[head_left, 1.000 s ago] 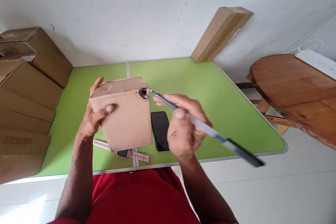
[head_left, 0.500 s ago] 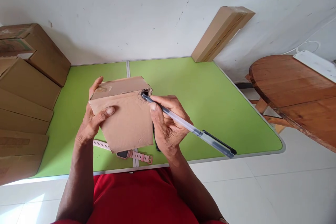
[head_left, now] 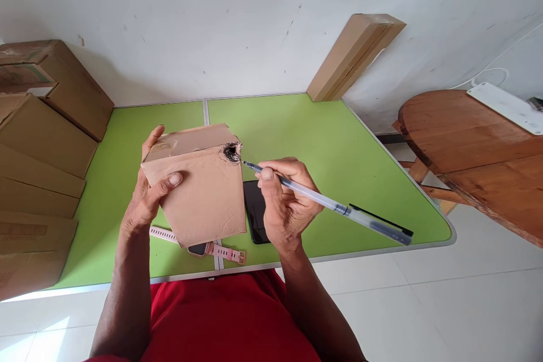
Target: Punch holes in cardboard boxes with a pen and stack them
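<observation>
My left hand [head_left: 148, 192] grips a small cardboard box [head_left: 203, 198] by its left side, thumb on the near face and fingers behind. At the box's upper right corner is a torn hole ringed with black scribbled ink [head_left: 224, 157]. Between the thumb and fingers of my right hand [head_left: 288, 203] is a clear-barrelled pen [head_left: 314, 194] with its black cap on the back end. The pen's tip points left, just off the box's right edge. Beneath the box lies a watch with a pink strap [head_left: 227, 253], partly covered. A black phone [head_left: 255, 215] lies partly behind my right hand.
Several cardboard boxes [head_left: 46, 141] are stacked along the left of the green table [head_left: 360, 181]. A long carton [head_left: 354, 59] leans against the wall at the back right. Beyond the table's right edge stands a round wooden table [head_left: 470, 153] with a white power strip [head_left: 504, 106].
My right hand has drawn the pen away from the hole, to the right and slightly down. More of the phone now shows. The box in my left hand has barely moved.
</observation>
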### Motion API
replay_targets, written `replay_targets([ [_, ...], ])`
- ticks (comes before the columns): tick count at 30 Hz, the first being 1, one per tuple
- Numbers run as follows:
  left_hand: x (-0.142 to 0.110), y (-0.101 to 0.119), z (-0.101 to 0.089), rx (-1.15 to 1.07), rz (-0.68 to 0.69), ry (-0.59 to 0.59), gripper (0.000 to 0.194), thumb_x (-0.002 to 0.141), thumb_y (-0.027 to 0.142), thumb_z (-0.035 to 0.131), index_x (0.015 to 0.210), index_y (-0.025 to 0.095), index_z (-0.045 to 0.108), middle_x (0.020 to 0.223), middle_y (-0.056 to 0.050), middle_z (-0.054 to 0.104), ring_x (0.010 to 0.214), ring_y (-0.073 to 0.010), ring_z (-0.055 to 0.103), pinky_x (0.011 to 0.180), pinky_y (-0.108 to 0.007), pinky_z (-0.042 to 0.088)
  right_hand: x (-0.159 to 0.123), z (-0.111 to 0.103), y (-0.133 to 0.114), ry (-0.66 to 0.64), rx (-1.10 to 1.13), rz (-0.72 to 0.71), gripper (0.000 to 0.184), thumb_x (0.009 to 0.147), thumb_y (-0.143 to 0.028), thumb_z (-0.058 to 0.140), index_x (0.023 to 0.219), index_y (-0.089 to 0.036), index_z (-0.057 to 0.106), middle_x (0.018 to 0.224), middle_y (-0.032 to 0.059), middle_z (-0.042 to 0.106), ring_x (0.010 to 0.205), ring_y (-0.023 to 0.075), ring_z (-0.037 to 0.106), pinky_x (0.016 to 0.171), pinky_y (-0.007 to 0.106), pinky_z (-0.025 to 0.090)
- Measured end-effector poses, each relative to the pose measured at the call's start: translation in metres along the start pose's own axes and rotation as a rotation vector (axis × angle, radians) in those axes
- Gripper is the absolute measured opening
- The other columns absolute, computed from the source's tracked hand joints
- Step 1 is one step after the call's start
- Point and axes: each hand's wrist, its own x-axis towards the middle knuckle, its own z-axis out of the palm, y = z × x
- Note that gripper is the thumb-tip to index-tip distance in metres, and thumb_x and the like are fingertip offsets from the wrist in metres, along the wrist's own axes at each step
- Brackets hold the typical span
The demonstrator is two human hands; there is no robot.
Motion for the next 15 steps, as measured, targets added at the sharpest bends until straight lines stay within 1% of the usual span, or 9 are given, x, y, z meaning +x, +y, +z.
replay_targets([
  [2,0.0,0.0,0.0,-0.002,0.006,0.004,0.101,0.077,0.057,0.095,0.167,0.042,0.052,0.16,-0.007,0.063,0.148,-0.0441,0.061,0.125,-0.068,0.052,0.003,0.001,0.0,0.031,0.008,-0.002,0.016,0.109,-0.038,0.069,0.105,-0.026,0.078,0.088,0.0003,0.077,0.068,0.0147,0.071,0.061,0.029,0.057],
  [4,0.0,0.001,0.001,-0.01,0.009,0.008,0.099,0.077,0.059,0.096,0.165,0.043,0.055,0.159,-0.007,0.064,0.147,-0.0451,0.062,0.122,-0.069,0.053,0.008,-0.002,0.004,0.077,0.001,-0.007,0.018,0.11,-0.041,0.07,0.109,-0.026,0.078,0.091,0.0008,0.077,0.07,0.0153,0.072,0.063,0.029,0.058],
  [6,0.0,0.001,0.001,-0.008,0.018,0.013,0.095,0.077,0.061,0.096,0.162,0.045,0.057,0.156,-0.006,0.064,0.146,-0.0448,0.062,0.121,-0.067,0.054,0.018,-0.014,0.018,0.112,-0.095,-0.055,0.02,0.113,-0.042,0.066,0.118,-0.027,0.078,0.098,0.0022,0.077,0.077,0.0171,0.074,0.069,0.032,0.06],
  [7,0.0,0.001,0.001,-0.005,0.024,0.014,0.093,0.078,0.062,0.095,0.161,0.044,0.058,0.155,-0.006,0.064,0.147,-0.0443,0.061,0.121,-0.065,0.054,0.023,-0.023,0.03,0.098,-0.183,-0.097,0.021,0.114,-0.04,0.063,0.123,-0.027,0.077,0.102,0.0034,0.077,0.082,0.0185,0.075,0.073,0.034,0.061],
  [8,0.0,0.0,0.001,-0.002,0.031,0.011,0.091,0.078,0.063,0.095,0.16,0.044,0.059,0.154,-0.006,0.064,0.147,-0.0437,0.06,0.122,-0.064,0.053,0.028,-0.035,0.043,0.057,-0.3,-0.156,0.023,0.115,-0.037,0.06,0.128,-0.028,0.077,0.108,0.0051,0.077,0.09,0.0205,0.075,0.079,0.036,0.062],
  [9,0.001,0.0,0.001,-0.003,0.037,0.005,0.091,0.079,0.063,0.095,0.16,0.044,0.059,0.154,-0.006,0.065,0.148,-0.0432,0.059,0.123,-0.062,0.052,0.032,-0.048,0.059,-0.048,-0.44,-0.233,0.025,0.116,-0.033,0.058,0.132,-0.027,0.076,0.113,0.0072,0.076,0.098,0.0228,0.075,0.085,0.039,0.063],
  [10,0.001,-0.001,0.001,-0.009,0.045,-0.003,0.091,0.079,0.063,0.095,0.16,0.044,0.059,0.154,-0.006,0.065,0.149,-0.0426,0.059,0.124,-0.061,0.051,0.035,-0.062,0.075,-0.138,-0.508,-0.249,0.025,0.114,-0.028,0.058,0.13,-0.025,0.078,0.113,0.0088,0.075,0.101,0.0248,0.074,0.087,0.04,0.062],
  [13,0.004,-0.002,0.0,-0.027,0.078,-0.023,0.095,0.077,0.061,0.097,0.162,0.043,0.058,0.154,-0.005,0.065,0.148,-0.0411,0.059,0.125,-0.06,0.049,0.037,-0.099,0.118,-0.483,-0.699,-0.27,0.037,0.108,-0.011,0.05,0.122,-0.023,0.082,0.109,0.0105,0.074,0.102,0.0268,0.071,0.084,0.038,0.06],
  [15,0.005,-0.001,0.0,-0.028,0.101,-0.028,0.096,0.078,0.059,0.098,0.163,0.04,0.057,0.154,-0.005,0.065,0.147,-0.0403,0.059,0.125,-0.061,0.048,0.033,-0.113,0.135,-0.743,-0.865,-0.285,0.046,0.105,-0.002,0.045,0.124,-0.021,0.082,0.111,0.0134,0.076,0.104,0.0281,0.069,0.084,0.037,0.059],
])
